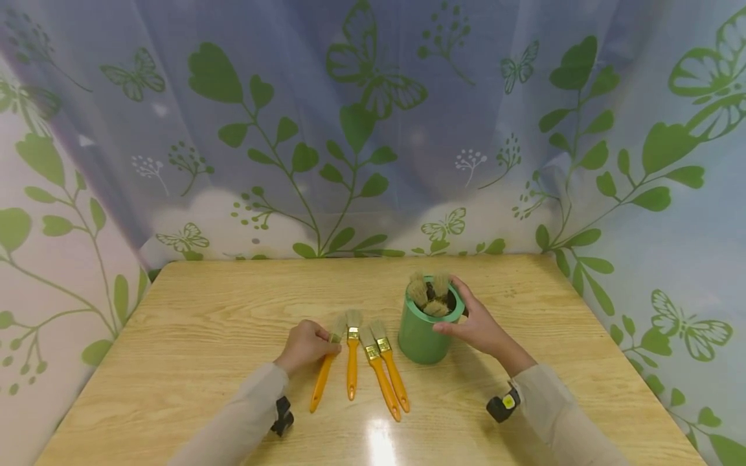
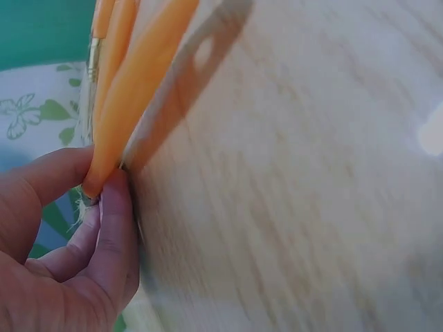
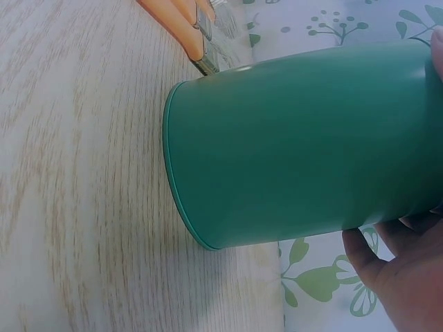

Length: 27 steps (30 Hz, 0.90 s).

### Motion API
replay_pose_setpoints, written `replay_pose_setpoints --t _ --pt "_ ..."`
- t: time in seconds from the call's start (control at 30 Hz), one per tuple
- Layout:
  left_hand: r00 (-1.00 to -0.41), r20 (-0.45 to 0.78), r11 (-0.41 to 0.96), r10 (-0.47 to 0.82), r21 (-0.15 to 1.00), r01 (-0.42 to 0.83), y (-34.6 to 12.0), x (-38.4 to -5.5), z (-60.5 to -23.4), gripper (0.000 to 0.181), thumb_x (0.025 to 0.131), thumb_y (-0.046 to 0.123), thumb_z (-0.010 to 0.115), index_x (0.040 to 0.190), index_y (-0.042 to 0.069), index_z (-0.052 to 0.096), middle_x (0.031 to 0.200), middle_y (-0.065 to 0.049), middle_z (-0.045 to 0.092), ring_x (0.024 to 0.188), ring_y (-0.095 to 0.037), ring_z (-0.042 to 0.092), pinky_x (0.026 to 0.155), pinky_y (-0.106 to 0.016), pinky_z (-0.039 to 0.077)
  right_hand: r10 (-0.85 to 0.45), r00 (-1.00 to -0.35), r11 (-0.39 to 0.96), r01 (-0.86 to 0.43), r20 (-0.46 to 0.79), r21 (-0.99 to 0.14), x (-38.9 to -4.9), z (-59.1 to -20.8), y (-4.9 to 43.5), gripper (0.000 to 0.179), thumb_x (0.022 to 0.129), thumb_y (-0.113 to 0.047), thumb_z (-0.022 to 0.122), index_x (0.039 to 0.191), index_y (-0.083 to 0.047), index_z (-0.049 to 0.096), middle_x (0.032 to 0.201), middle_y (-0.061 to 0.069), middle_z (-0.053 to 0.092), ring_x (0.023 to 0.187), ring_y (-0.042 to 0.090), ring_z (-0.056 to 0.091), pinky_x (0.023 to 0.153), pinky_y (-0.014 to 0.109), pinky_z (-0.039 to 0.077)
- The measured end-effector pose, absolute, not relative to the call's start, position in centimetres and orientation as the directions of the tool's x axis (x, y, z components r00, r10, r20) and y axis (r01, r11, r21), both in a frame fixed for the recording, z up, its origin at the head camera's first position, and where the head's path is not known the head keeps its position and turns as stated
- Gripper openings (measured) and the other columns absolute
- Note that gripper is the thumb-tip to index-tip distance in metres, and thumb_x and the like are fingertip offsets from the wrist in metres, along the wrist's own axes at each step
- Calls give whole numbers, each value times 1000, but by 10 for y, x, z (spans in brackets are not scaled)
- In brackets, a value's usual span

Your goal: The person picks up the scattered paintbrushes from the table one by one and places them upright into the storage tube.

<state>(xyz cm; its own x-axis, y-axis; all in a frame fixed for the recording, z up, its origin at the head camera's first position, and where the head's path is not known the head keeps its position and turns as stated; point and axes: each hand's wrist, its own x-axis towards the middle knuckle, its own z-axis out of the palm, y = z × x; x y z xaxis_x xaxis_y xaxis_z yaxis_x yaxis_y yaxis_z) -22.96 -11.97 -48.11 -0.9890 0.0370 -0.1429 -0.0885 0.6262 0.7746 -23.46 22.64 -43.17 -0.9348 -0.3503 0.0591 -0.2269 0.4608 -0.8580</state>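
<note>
My left hand point(image 1: 305, 346) pinches an orange-handled paintbrush point(image 1: 322, 383) near its metal ferrule between thumb and fingers. In the left wrist view the brush handle point(image 2: 142, 76) slants up from the fingertips, its shadow falling on the wood. Three more paintbrushes lie to the right of it: one straight brush point(image 1: 352, 366) and a slanted pair, a nearer brush point(image 1: 384, 385) and a farther brush point(image 1: 395, 375). My right hand point(image 1: 480, 323) grips the upper side of a green container point(image 1: 424, 336), thumb at the front and fingers behind. Pale bristles point(image 1: 417, 291) of several brushes stick up inside it.
A light wooden table point(image 1: 233, 310) carries everything. Behind and at both sides hangs a curtain point(image 1: 408, 175) printed with green leaves and butterflies. A bright reflection shows on the table near the front. Each wrist wears a small black camera point(image 1: 282, 416).
</note>
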Motion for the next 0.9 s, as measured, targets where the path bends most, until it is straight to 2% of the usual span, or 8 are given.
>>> replay_pose_setpoints --t 0.07,0.2,0.4,0.63,0.9 --pt "-989 -146 628 36 773 -91 -125 -232 -483 23 73 14 83 68 3 64 64 0 57 59 -12 49 51 -21 40 -351 -935 461 -228 59 -858 -235 -432 227 103 83 -41 74 155 -17 5 158 21 8 141 46 15 105 69 24" --pt "-987 -158 608 17 786 -115 -137 -236 -479 21 74 14 82 70 2 66 67 -2 60 60 -12 52 53 -21 44 -353 -934 463 -228 58 -856 -235 -432 227 103 83 -40 74 155 -16 4 158 21 9 141 47 17 105 70 24" --pt "-978 -211 501 1 846 -182 -148 -242 -453 20 81 10 77 89 -4 65 87 -13 65 69 -16 63 67 -31 58 -355 -933 448 -230 64 -864 -235 -433 227 103 83 -37 75 155 -15 4 157 21 14 140 46 21 106 69 25" --pt "-978 -207 467 21 867 -173 -155 -250 -421 26 84 12 74 99 -7 63 99 -18 64 74 -17 67 82 -42 57 -350 -935 452 -224 59 -863 -234 -434 227 103 83 -38 75 155 -19 5 158 20 12 140 45 20 106 68 25" --pt "-982 -180 466 51 874 -136 -160 -260 -393 32 85 15 73 105 -7 60 103 -19 65 73 -17 67 83 -40 57 -353 -934 471 -233 61 -851 -234 -433 227 104 83 -41 74 155 -17 3 158 22 10 140 47 19 105 69 26"
